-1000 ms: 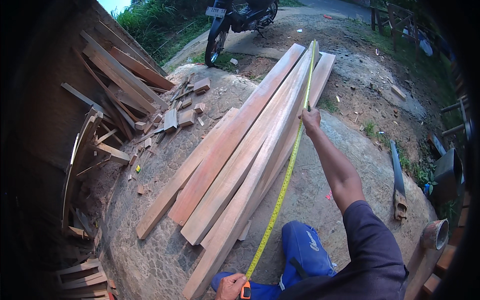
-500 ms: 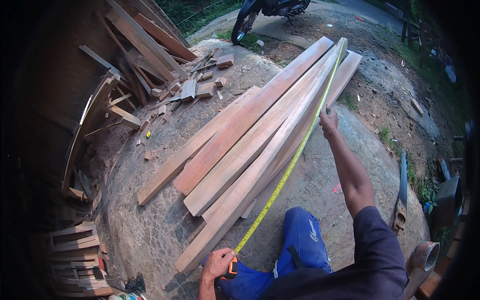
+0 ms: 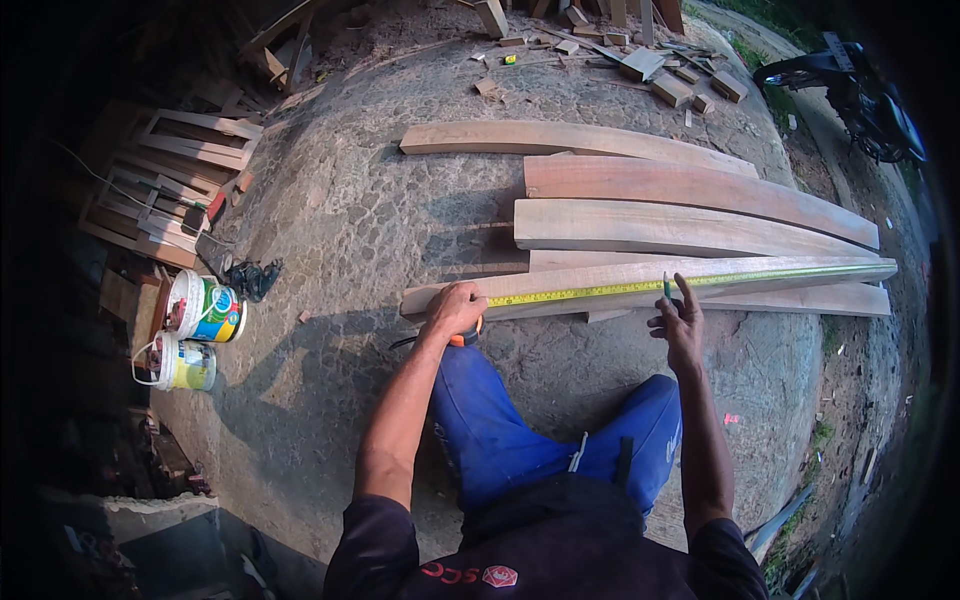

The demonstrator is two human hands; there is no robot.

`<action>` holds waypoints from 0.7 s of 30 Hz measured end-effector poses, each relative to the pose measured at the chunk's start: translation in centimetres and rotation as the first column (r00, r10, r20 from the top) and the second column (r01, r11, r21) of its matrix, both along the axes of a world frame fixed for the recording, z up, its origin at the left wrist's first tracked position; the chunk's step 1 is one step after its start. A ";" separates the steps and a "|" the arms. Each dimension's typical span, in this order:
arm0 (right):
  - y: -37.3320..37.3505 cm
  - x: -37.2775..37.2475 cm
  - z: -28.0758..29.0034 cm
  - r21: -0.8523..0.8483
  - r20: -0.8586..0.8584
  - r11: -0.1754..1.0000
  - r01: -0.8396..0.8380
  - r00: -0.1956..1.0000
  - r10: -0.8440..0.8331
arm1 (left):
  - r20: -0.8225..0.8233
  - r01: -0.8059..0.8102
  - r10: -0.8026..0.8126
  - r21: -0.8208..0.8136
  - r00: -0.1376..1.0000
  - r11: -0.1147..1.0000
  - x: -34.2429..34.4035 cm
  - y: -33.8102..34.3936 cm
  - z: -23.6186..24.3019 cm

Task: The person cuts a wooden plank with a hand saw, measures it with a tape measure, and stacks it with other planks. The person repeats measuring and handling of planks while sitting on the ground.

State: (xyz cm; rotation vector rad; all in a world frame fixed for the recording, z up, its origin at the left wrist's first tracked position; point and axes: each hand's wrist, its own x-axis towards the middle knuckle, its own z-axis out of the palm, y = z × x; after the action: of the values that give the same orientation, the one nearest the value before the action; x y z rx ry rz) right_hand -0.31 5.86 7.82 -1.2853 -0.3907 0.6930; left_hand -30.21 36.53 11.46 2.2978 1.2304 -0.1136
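My left hand is closed on an orange-and-black tape measure, near the left end of the nearest long wooden beam. The yellow tape blade runs out to the right along this beam, reaching toward its far right end. My right hand is just in front of the beam, around the middle of the blade. Between its fingers a short dark green pencil points upward, while one finger extends toward the tape. Behind lie more beams, among them a reddish one and a pale one.
Two white buckets stand at the left, beside slatted wooden frames. Wood offcuts lie scattered at the back. A motorcycle is parked at the far right. A saw lies at the lower right.
The view has swung to the left. The tape blade, earlier held slanting beside the beams, now runs along the nearest beam. My right hand has come off the blade, and my left has shifted onto the beam.
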 end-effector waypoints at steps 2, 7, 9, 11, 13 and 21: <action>2.9 -3.1 1.3 -0.063 -0.005 0.996 -0.067 0.998 0.067 | 0.027 -0.041 0.039 0.044 0.999 0.998 -1.3 0.9 -0.7; 8.1 -8.1 3.4 -0.012 -0.104 0.975 -0.224 0.970 0.221 | -0.038 -0.030 0.035 0.117 0.999 0.993 -3.0 2.4 -0.7; 9.5 -9.5 4.1 -0.017 -0.056 0.966 -0.258 0.965 0.257 | -0.079 -0.033 0.046 0.169 0.996 0.985 -3.2 2.8 -0.3; 10.9 -10.3 4.9 -0.037 -0.009 0.950 -0.311 0.951 0.311 | -0.082 -0.043 0.052 0.103 0.995 0.994 -3.3 3.2 0.3; 12.3 -10.4 5.5 -0.153 0.082 0.931 -0.332 0.934 0.346 | -0.110 -0.056 0.060 0.041 0.992 0.998 -3.3 3.5 0.9; 18.1 -8.7 3.3 -0.276 0.213 0.861 -0.427 0.847 0.488 | -0.226 0.013 -0.025 -0.055 0.974 0.998 -2.8 3.7 2.7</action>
State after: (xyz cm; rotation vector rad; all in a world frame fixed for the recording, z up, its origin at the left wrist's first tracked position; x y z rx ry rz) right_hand -8.99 23.94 11.09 -1.5222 -0.8962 0.9856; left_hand -33.01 40.25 14.13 2.2995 1.2986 -0.4205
